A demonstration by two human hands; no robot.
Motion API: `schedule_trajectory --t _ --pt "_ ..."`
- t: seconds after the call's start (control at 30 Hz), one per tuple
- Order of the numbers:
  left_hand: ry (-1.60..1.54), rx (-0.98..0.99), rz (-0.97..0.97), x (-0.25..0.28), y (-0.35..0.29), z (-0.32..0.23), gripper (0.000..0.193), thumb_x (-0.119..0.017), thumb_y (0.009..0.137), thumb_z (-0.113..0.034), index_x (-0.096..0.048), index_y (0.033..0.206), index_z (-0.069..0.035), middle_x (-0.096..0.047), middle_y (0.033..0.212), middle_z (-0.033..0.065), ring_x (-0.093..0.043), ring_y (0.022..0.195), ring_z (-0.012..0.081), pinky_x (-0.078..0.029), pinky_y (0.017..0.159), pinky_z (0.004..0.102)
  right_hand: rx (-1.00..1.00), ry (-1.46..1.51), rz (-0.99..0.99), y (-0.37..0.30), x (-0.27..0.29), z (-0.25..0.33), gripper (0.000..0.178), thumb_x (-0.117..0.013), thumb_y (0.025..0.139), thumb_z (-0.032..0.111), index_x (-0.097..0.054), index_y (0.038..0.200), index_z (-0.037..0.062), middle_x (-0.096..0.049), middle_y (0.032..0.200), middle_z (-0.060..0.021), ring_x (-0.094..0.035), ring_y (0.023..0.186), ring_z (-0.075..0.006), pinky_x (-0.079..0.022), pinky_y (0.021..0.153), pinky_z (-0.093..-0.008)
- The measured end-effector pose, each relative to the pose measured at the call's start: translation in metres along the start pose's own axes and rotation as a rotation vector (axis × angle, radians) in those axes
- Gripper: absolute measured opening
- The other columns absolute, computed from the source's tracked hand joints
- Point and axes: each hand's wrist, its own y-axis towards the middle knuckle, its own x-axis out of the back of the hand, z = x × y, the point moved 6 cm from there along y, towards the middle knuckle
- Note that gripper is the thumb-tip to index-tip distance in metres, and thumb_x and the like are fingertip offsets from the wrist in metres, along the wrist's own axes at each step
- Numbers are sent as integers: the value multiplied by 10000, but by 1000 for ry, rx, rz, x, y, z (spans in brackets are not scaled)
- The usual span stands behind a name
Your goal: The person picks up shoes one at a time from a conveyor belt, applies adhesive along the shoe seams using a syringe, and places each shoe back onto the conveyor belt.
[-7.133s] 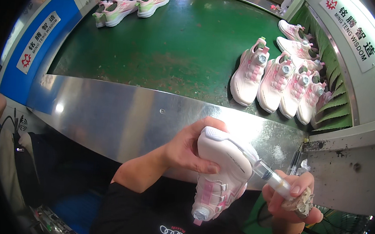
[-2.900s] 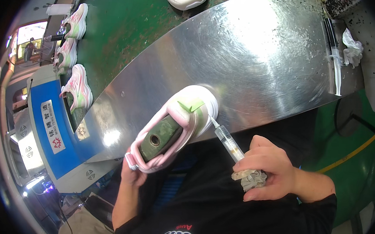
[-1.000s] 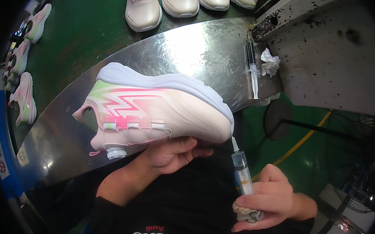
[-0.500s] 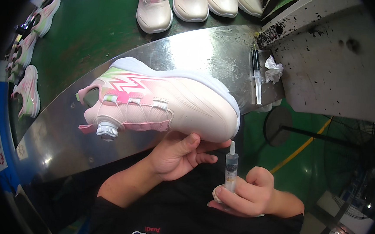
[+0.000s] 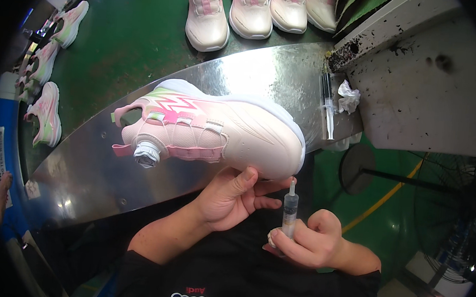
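Observation:
A pale pink and cream sneaker (image 5: 263,142) with a white sole and a white dial (image 5: 147,154) lies on its side in the air, toe to the right. My left hand (image 5: 229,197) is closed on it from below, the thumb against the upper near the toe; some fingers are hidden behind the shoe. My right hand (image 5: 317,242) grips a clear syringe (image 5: 290,210) upright. The syringe's tip points up beside a left fingertip, just under the toe; whether it touches the shoe I cannot tell. Something white shows at my right fingers, perhaps a wrapping.
Beneath the sneaker is a curved metal plate (image 5: 87,176). A dark-filled syringe (image 5: 327,108) and crumpled white paper (image 5: 348,96) lie at its right end. Several matching sneakers (image 5: 251,17) stand on the green surface beyond; others (image 5: 47,114) line the left. Another person's hand (image 5: 3,187) is at the left edge.
The view has shifted a little, and the sneaker tilts slightly more. The right hand's syringe sits a touch closer to the left fingertip. Another person's hand has appeared at the left edge.

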Motion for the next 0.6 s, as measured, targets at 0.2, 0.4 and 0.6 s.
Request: schedule_trajectory --t 0.2,0.4,0.6 --pt "9 -20 -2 -4 1 -3 458 -524 931 -330 -436 1285 -53 -518 1270 138 -508 1200 253 -521 872 383 5 31 31 1 2 -1 225 -748 700 210 -646 885 135 -395 612 45 -296 506 -114 -243 430 -226" --pt "-46 -35 68 8 -23 0 407 -554 924 -243 -456 1279 -69 -545 1237 129 -540 1150 269 -507 878 416 12 54 -243 -7 25 3 264 -789 634 296 -645 827 188 -475 613 58 -294 537 -130 -226 488 -254" --pt "165 -125 -453 41 -146 -25 795 -682 734 -192 -272 1381 18 -452 1324 185 -465 1220 320 -362 1039 457 -214 158 -109 -13 2 -45 415 -811 596 311 -628 898 93 -584 704 -2 -404 587 -185 -300 585 -307"
